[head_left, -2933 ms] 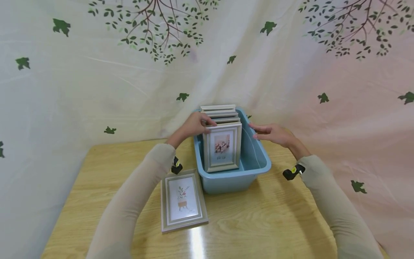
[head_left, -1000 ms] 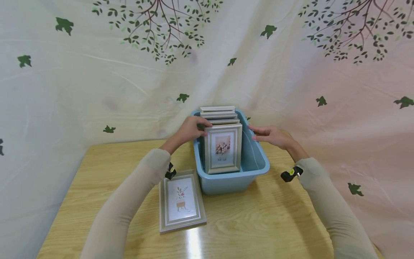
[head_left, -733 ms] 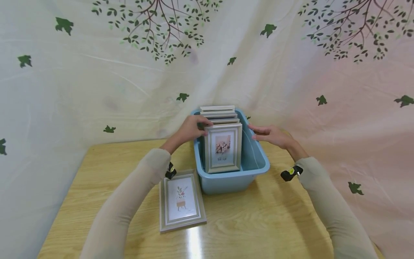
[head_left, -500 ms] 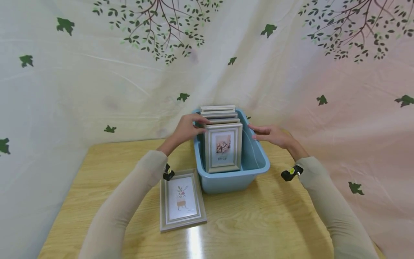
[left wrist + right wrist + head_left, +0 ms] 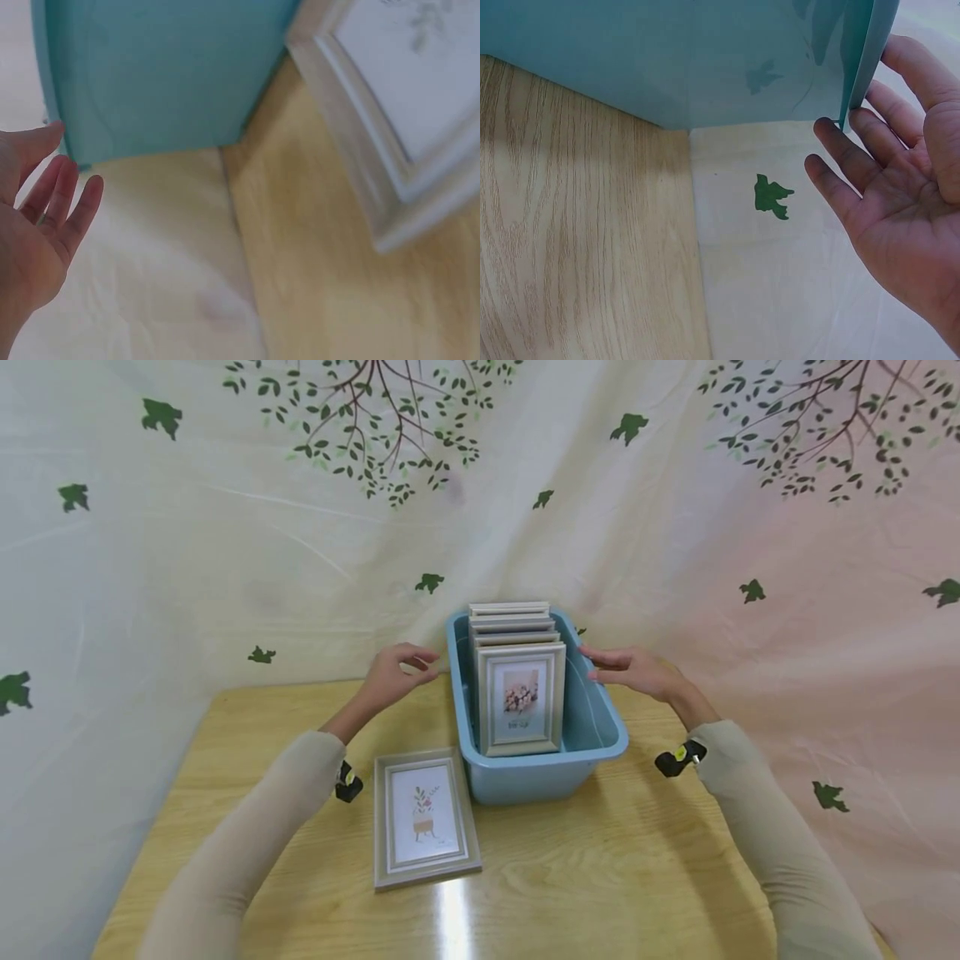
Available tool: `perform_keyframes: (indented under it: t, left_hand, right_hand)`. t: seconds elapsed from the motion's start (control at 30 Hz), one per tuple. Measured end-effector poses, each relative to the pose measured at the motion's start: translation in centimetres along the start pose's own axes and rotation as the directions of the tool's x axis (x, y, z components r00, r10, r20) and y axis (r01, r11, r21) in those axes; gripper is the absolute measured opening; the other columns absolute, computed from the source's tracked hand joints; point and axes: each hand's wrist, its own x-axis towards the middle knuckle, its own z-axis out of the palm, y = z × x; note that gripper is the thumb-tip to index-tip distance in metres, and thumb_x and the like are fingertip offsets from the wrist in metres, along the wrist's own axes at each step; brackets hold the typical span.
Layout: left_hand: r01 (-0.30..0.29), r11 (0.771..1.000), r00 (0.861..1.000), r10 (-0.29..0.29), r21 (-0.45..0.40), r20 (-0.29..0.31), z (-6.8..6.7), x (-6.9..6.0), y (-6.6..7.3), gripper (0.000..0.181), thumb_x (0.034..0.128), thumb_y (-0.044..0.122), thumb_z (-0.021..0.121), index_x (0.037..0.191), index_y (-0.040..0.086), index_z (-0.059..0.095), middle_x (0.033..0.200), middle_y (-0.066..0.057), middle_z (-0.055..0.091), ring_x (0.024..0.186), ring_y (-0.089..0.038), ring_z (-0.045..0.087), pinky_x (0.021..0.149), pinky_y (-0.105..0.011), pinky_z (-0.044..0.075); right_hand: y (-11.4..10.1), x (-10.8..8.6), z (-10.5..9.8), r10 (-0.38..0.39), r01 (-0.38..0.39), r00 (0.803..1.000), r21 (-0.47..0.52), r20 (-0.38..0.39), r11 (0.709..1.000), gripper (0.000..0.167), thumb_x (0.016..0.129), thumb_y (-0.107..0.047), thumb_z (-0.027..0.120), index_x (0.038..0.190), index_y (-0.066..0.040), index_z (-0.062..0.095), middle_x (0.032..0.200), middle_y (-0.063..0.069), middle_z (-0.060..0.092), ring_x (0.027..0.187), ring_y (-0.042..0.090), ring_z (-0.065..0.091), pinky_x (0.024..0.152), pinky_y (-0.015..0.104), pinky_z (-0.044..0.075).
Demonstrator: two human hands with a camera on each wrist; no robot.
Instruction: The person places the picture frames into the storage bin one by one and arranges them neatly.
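Note:
A blue plastic basin (image 5: 536,781) stands on the table near the cloth backdrop. Several picture frames stand on edge inside it in a row, and the front one is a picture frame (image 5: 522,746) with a flower print. My left hand (image 5: 397,677) is in the air just left of the basin, fingers loosely bent and holding nothing. On the other side my right hand (image 5: 633,672) touches the basin's right rim with its fingers stretched out. Flat on the table lies another picture frame (image 5: 472,852) with a potted-plant print, left of the basin.
The wooden table (image 5: 600,877) runs under everything, its back edge meeting a pale cloth backdrop (image 5: 337,568) printed with leaves and branches. A small black camera (image 5: 348,783) is strapped to the left wrist and a second camera (image 5: 678,758) to the right one.
My left hand has let go of the front picture frame's upper left corner and moved left, out of the basin. My right hand has stayed at the rim.

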Motion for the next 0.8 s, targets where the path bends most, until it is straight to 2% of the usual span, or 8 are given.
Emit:
perform_keyframes:
  t: [0.13, 0.27, 0.37, 0.5, 0.67, 0.8]
  left_hand:
    - [0.059, 0.998, 0.994, -0.062, 0.028, 0.094, -0.8, -2.0, -1.7, 0.027, 0.088, 0.003, 0.077, 0.114, -0.004, 0.072, 0.114, -0.021, 0.07, 0.097, -0.033, 0.069, 0.082, -0.043, 0.059]
    - [0.073, 0.993, 0.976, -0.09, 0.089, 0.198, -1.5, -4.0, -3.2, 0.029, 0.0872, 0.009, 0.08, 0.114, -0.002, 0.073, 0.111, -0.016, 0.072, 0.096, -0.03, 0.069, 0.084, -0.043, 0.058]
    - [0.091, 0.99, 0.96, -0.117, 0.112, 0.255, -1.8, -5.1, -4.2, 0.03, 0.0858, 0.011, 0.082, 0.112, 0.0, 0.074, 0.109, -0.018, 0.073, 0.094, -0.028, 0.07, 0.085, -0.041, 0.058]
    - [0.123, 0.984, 0.936, -0.159, 0.131, 0.314, -2.0, -6.4, -5.1, 0.031, 0.0843, 0.012, 0.083, 0.111, -0.003, 0.074, 0.109, -0.022, 0.072, 0.093, -0.028, 0.07, 0.084, -0.041, 0.058]
    - [0.146, 0.974, 0.912, -0.199, 0.172, 0.357, -1.9, -7.6, -6.2, 0.031, 0.0829, 0.012, 0.084, 0.108, -0.002, 0.075, 0.106, -0.016, 0.074, 0.092, -0.025, 0.069, 0.083, -0.04, 0.058]
    - [0.176, 0.966, 0.893, -0.237, 0.187, 0.382, -1.7, -8.5, -6.9, 0.031, 0.0813, 0.014, 0.086, 0.107, 0.0, 0.076, 0.102, -0.01, 0.075, 0.09, -0.02, 0.068, 0.081, -0.037, 0.057]
  right_hand:
    - [0.1, 0.2, -0.1, -0.005, 0.005, 1.0, -0.015, 0.006, 1.0, 0.064, 0.096, -0.043, 0.068, 0.154, -0.028, 0.043, 0.157, 0.005, 0.04, 0.144, 0.036, 0.037, 0.112, 0.064, 0.031]
    - [0.2, 0.3, 0.0, -0.013, 0.013, 1.0, -0.018, 0.008, 1.0, 0.065, 0.096, -0.042, 0.068, 0.154, -0.025, 0.043, 0.156, 0.005, 0.04, 0.143, 0.036, 0.038, 0.112, 0.063, 0.032]
    - [0.3, 0.4, 0.1, 0.004, -0.004, 1.0, -0.002, -0.005, 1.0, 0.064, 0.095, -0.042, 0.07, 0.152, -0.026, 0.046, 0.155, 0.003, 0.043, 0.143, 0.033, 0.038, 0.113, 0.06, 0.032]
    - [0.2, 0.4, 0.1, 0.027, -0.027, 1.0, 0.014, -0.004, 1.0, 0.064, 0.095, -0.042, 0.07, 0.152, -0.027, 0.046, 0.155, 0.001, 0.042, 0.144, 0.031, 0.037, 0.114, 0.059, 0.031]
    - [0.0, 0.2, -0.1, 0.024, -0.024, 1.0, 0.024, 0.001, 0.999, 0.062, 0.095, -0.042, 0.069, 0.152, -0.03, 0.046, 0.156, 0.0, 0.042, 0.145, 0.03, 0.036, 0.114, 0.059, 0.031]
    - [-0.1, 0.0, -0.1, 0.01, -0.01, 1.0, 0.023, 0.008, 1.0, 0.063, 0.096, -0.04, 0.069, 0.153, -0.028, 0.045, 0.157, 0.003, 0.04, 0.145, 0.032, 0.036, 0.114, 0.059, 0.032]
